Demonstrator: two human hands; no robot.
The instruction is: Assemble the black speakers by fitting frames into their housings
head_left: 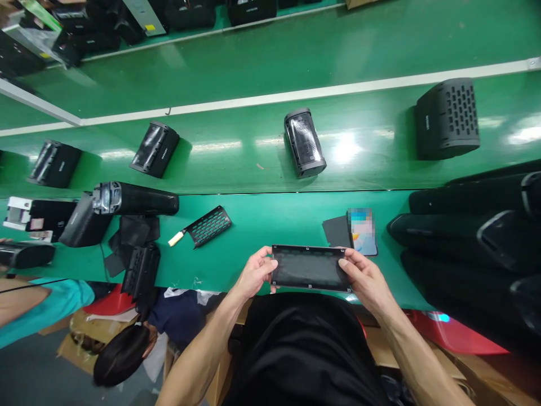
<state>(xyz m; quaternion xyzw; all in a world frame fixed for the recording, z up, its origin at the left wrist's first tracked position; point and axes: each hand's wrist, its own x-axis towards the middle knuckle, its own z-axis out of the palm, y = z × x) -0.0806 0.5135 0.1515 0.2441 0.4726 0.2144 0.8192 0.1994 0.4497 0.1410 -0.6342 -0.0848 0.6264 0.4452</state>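
Between my two hands is a black rectangular panel [310, 269] with a raised rim and small fixing points along its edges. My left hand [257, 272] pinches its left end, thumb on top. On its right end my right hand [362, 274] has a similar grip. The panel hovers over the front edge of the green bench [253, 225]. Ahead and to the left lies a black slotted grille [211, 226] beside a tool with a pale handle [176, 239]. Just beyond my right hand, a phone [362, 230] rests against dark flat sheets [335, 231].
Several black speakers, one a glossy unit [305, 144], stand on the green surface behind. Large dark casings [460, 225] crowd the right side. At left are a long black casing [135, 198] and a stack of black sheets [133, 237]. A person [127, 352] is low down at left, another's teal sleeve [63, 299] nearby.
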